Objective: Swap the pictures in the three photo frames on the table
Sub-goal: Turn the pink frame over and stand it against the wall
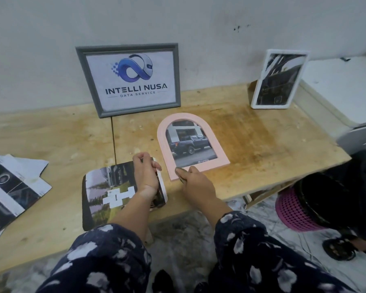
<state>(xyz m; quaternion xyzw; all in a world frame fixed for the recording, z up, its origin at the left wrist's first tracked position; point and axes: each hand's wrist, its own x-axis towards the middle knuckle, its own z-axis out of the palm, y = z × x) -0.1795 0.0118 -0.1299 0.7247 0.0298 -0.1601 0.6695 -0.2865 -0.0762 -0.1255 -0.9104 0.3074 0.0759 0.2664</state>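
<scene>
Lower centre: a loose print (106,193) was pinched at its edge by the left hand (146,174); thin, floppy, easily creased. The right hand (195,182) was pressed, fingers closed, on the pink frame (163,144), lying flat mid-picture; judged light, rigid, best gripped by its rim. Grey frame (89,81) and white frame (260,85) stood behind.

Grey frame (128,80), upper centre: grey border, white picture with a blue and purple loop logo and dark lettering.
Pink frame (191,146), centre: pale pink arched border, picture of a dark blue truck.
White frame (278,79), upper right: white border, black and white picture.
Table (262,140): light yellow-brown wood with darker brown stains.
Sleeves (106,254), bottom: navy with white blotches.
Basket (294,210), lower right: pink mesh.
Wall (51,39), top: off-white.
</scene>
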